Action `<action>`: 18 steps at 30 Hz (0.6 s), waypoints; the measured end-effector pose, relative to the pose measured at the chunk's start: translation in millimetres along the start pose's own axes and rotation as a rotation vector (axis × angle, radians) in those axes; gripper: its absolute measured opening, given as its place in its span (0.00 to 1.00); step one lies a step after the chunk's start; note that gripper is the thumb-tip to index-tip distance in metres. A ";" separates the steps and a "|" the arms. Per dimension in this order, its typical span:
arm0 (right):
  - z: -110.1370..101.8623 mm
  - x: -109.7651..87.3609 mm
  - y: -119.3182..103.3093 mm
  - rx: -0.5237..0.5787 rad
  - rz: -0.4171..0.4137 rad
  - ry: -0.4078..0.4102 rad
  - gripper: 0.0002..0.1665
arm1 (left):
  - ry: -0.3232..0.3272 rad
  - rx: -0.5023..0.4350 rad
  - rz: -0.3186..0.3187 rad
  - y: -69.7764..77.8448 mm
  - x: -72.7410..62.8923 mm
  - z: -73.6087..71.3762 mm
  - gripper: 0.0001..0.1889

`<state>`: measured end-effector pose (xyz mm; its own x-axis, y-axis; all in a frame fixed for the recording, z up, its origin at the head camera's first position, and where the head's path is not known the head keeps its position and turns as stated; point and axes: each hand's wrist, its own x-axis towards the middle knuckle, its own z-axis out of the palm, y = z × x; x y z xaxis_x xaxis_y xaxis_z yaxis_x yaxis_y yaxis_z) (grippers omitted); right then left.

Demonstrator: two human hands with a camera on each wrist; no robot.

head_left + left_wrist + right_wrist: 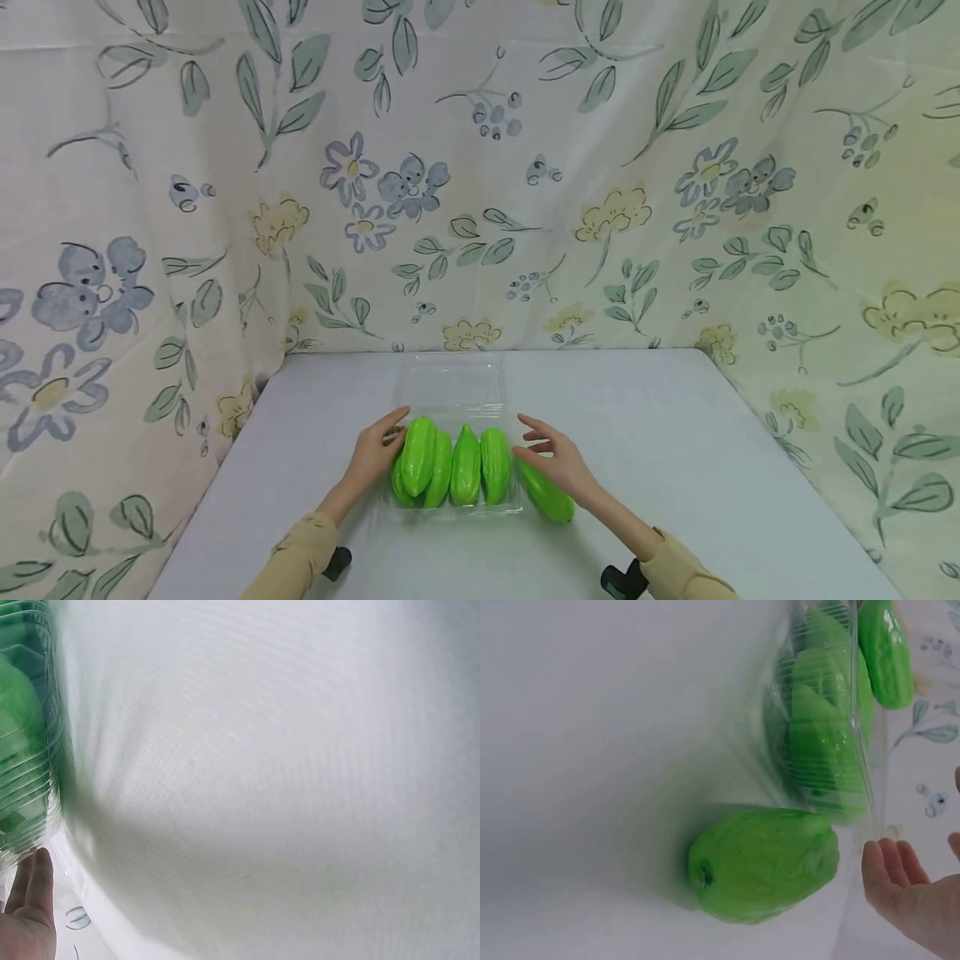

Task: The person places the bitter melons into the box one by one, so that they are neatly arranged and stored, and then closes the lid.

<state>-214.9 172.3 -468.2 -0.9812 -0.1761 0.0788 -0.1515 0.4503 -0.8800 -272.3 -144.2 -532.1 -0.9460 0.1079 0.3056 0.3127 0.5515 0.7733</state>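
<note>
Several glossy green cucumber-like vegetables [467, 467] lie side by side in a clear plastic box [516, 507] with its lid folded back. One on the left rests on top of the others. My left hand [377, 447] is at the box's left side, fingertips beside the leftmost vegetables; in the left wrist view its straight fingers [42, 881] reach the ribbed wall. Just right of the box, a loose green vegetable [761, 864] lies on the table. Over its far end hovers my right hand [557, 458], fingers spread and relaxed, holding nothing.
The clear lid [450, 382] lies flat behind the box on the white table [637, 417]. A floral curtain [480, 183] hangs along the table's back edge and both sides. Dark wrist devices [624, 581] sit at both forearms.
</note>
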 end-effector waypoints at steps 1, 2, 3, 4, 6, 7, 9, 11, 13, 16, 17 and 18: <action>-0.8 -0.5 1.4 -0.001 0.005 0.001 0.32 | -0.001 0.003 0.000 0.1 -0.1 0.2 0.22; -1.7 -1.0 2.7 -0.005 0.010 0.003 0.32 | -0.004 0.003 -0.002 0.3 -0.1 0.4 0.22; -2.8 -1.4 4.3 -0.008 0.012 0.003 0.32 | -0.006 0.005 -0.002 0.3 -0.1 0.6 0.22; -3.5 -1.4 5.5 -0.011 0.019 0.002 0.32 | -0.006 0.004 -0.004 0.2 0.0 0.7 0.22; -5.5 -1.3 8.0 -0.018 0.033 0.003 0.32 | -0.005 0.004 -0.005 0.1 -0.1 0.8 0.22; -6.5 -1.4 9.6 -0.023 0.040 0.007 0.32 | -0.005 0.005 -0.005 -0.2 0.0 0.9 0.22; -8.3 -1.4 13.0 -0.025 0.050 0.017 0.32 | -0.005 0.002 -0.005 -0.6 0.1 1.0 0.21; -9.8 -1.4 16.4 -0.031 0.055 0.028 0.32 | -0.004 0.005 -0.004 -1.0 0.3 1.0 0.22; -11.0 -1.5 19.8 -0.041 0.061 0.037 0.32 | -0.003 0.006 -0.001 -1.6 0.7 1.1 0.22; -12.3 -1.9 23.9 -0.057 0.079 0.038 0.32 | 0.000 0.001 0.007 -2.2 0.4 0.9 0.22; -12.7 -2.1 25.4 -0.064 0.083 0.037 0.32 | 0.001 -0.001 0.012 -2.4 0.3 0.9 0.22; -13.2 -2.3 26.6 -0.068 0.091 0.037 0.32 | 0.003 -0.004 0.015 -2.6 0.1 0.8 0.22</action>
<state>-218.2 196.2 -485.6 -0.9948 -0.1000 0.0187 -0.0684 0.5210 -0.8508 -273.2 -144.9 -534.5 -0.9411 0.1138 0.3185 0.3270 0.5469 0.7707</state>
